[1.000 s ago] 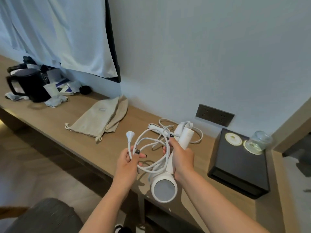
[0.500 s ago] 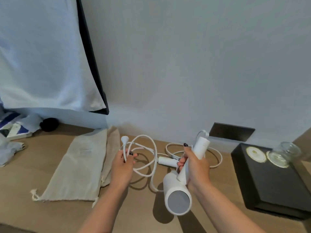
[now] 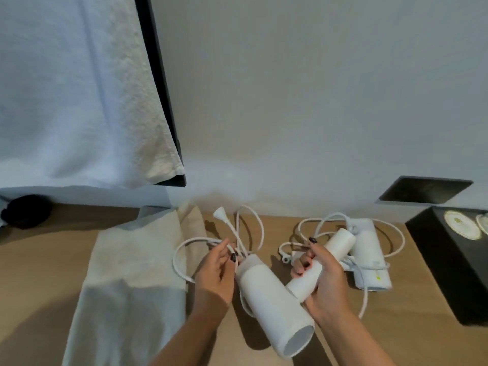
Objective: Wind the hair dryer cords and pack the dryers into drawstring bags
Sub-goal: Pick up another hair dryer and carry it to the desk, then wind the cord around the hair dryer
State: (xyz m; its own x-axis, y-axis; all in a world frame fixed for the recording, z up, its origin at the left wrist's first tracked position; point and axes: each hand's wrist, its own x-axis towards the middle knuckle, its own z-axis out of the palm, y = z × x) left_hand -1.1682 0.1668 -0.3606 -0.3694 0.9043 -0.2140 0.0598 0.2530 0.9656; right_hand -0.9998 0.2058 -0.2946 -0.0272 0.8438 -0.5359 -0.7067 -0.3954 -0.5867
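Observation:
My right hand [image 3: 320,280] grips the handle of a white hair dryer [image 3: 272,302], whose barrel points down toward me above the wooden counter [image 3: 42,265]. My left hand [image 3: 215,270] holds loops of its white cord [image 3: 250,228] beside the barrel's rear end; the plug [image 3: 220,214] sticks up behind my fingers. A second white hair dryer [image 3: 369,257] lies on the counter to the right with its cord [image 3: 396,244] loosely spread around it. Beige drawstring bags [image 3: 126,273] lie flat on the left.
A black box [image 3: 454,270] with round coasters on top stands at the right edge. A dark socket panel [image 3: 425,190] is set in the wall above it. A white towel [image 3: 79,88] hangs at the upper left, with a small black object [image 3: 25,211] below it.
The view has moved closer and lower over the counter. The dryer has tipped so its barrel points toward me, and my left hand has brought the cord loops up against it.

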